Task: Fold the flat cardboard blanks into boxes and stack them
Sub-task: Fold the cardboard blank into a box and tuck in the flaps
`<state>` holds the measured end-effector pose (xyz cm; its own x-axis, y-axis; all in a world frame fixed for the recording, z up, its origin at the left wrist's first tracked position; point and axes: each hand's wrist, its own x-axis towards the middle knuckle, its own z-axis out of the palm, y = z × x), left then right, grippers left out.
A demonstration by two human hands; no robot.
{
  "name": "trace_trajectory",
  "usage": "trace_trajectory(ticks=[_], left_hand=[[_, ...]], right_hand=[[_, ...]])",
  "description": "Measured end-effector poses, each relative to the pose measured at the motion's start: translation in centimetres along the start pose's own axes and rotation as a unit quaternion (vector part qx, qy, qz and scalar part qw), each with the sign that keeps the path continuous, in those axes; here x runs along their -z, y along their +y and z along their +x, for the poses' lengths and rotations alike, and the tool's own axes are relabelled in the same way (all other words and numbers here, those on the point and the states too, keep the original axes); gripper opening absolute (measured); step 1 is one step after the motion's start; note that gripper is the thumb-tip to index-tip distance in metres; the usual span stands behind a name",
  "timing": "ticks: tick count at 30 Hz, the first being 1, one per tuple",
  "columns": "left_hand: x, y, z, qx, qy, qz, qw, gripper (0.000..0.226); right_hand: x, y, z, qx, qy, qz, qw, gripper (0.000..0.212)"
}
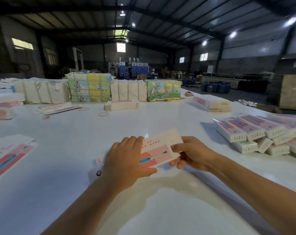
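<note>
I see my left hand [126, 160] pressing flat on the blank [158, 148] my right hand [189, 154] pinches, with finished boxes [255, 131] stacked beyond the right hand and flat blanks [6, 156] left.

your white table [160, 119] and what lies on it

you have folded boxes [255, 133] piled at your right, flat blanks [8, 156] at your left, a small stack of blanks [121, 106] in the middle, wrapped bundles [88, 87] along the far edge, and rubber bands [103, 114] lying loose between them.
</note>
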<state>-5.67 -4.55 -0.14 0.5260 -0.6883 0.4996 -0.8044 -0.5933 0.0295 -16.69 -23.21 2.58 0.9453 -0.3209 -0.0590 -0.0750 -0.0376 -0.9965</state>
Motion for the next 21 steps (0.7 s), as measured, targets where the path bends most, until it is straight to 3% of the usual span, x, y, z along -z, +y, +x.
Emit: trace_trajectory(ticks=[5,8,11,14,21], left_hand=[[0.7,-0.2,0.4,0.013,0.047,-0.013,0.999,0.066],[0.9,-0.6,0.6,0.033,0.027,-0.047,0.998,0.061],[1.1,-1.1,0.8,0.080,0.008,-0.104,0.991,0.056],[1.2,-1.3,0.8,0.113,-0.011,-0.125,0.986,0.055],[1.4,-0.7,0.3,0.141,-0.018,-0.162,0.976,0.056]], right_hand=[[-0.6,-1.5,1.1,0.040,0.040,-0.129,0.990,0.019],[-1.8,-0.2,1.1,0.056,0.086,-0.028,0.994,0.015],[-2.9,0.8,0.6,0.138,0.208,0.089,0.964,0.006],[-4.4,1.3,-0.4,0.221,0.272,0.001,0.936,0.009],[-5.9,2.1,-0.3,0.233,0.292,-0.076,0.925,0.019]])
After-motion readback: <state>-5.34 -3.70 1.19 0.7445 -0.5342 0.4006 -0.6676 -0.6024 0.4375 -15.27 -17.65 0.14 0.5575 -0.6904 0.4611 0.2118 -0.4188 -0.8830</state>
